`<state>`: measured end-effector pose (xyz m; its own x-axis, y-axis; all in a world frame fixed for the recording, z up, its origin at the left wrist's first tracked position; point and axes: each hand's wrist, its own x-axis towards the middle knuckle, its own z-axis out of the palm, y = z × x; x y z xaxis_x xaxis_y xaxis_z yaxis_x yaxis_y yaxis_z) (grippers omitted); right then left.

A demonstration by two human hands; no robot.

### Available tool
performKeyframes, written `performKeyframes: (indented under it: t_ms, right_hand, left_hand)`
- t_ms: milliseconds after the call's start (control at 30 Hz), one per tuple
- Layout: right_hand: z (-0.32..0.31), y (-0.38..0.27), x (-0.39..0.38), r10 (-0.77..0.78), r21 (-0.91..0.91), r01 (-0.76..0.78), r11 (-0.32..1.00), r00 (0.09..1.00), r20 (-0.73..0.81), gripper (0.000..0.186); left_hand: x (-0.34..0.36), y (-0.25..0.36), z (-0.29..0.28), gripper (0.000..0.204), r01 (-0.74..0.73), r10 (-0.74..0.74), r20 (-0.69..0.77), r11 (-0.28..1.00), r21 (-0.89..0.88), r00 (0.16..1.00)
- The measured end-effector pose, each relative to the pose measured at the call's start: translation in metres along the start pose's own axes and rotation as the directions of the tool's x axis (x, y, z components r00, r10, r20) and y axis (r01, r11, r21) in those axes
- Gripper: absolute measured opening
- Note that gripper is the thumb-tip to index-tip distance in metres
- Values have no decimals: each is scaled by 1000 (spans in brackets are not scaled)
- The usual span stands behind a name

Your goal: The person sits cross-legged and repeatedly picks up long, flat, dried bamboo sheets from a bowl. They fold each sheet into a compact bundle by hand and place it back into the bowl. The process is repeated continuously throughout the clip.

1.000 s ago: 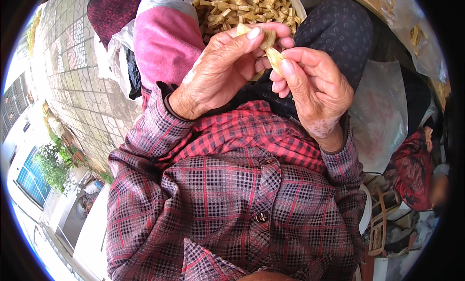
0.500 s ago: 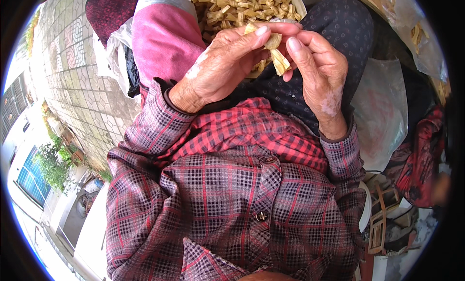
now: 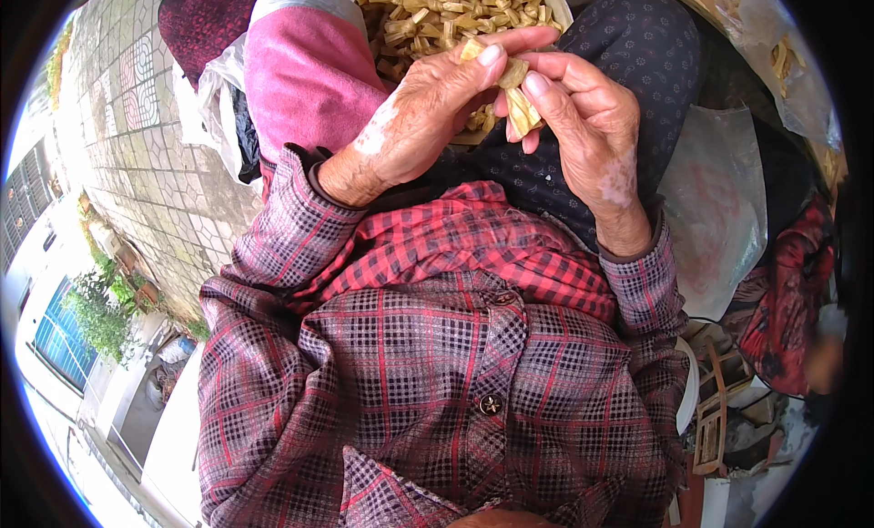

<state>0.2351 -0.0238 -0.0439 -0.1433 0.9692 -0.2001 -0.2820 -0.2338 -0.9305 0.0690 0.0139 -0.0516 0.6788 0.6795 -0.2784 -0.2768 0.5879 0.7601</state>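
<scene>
A knotted strip (image 3: 521, 112), pale yellow and fibrous like a dried plant strip, is held between my two hands above my lap. My left hand (image 3: 428, 105) pinches its upper part with thumb and fingers. The thumb and curled fingers of my right hand (image 3: 592, 118) close on it near the knot, and its flared end hangs down between the hands. Just beyond my hands, a pale round container (image 3: 566, 16) is heaped with similar yellow knotted pieces (image 3: 437, 14). My fingers hide part of the strip.
A pink cloth (image 3: 309, 82) covers my left knee, and dark patterned trousers (image 3: 637, 55) my right. White plastic bags (image 3: 205, 109) lie at the left, beside the paving (image 3: 137, 155). At the right are a clear plastic sheet (image 3: 715, 209) and a wooden frame (image 3: 715, 410).
My right hand has moved slightly left and closer to my left hand, with its thumb now against the strip. The strip has turned a little.
</scene>
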Motion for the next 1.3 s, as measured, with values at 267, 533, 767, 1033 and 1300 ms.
performKeyframes:
  t_ms: [267,533,767,1033,1300]
  right_hand:
    - [1,4,2,-96,-89,91,992,994,-56,24]
    - [-8,8,8,-163,-134,138,981,966,-199,23]
    - [-15,7,12,-121,30,133,991,959,-256,21]
    - [-18,5,15,-123,39,140,989,950,-288,20]
    - [-20,7,16,-112,54,135,989,946,-305,19]
  left_hand:
    - [0,-1,5,40,-28,42,-90,987,155,995]
    - [7,-5,-23,27,87,-37,-219,971,223,975]
    - [20,-37,-84,28,-584,227,580,-57,810,782]
    - [44,-35,-101,34,101,184,-121,115,988,975]
    - [73,-56,-94,56,72,385,68,-338,939,920]
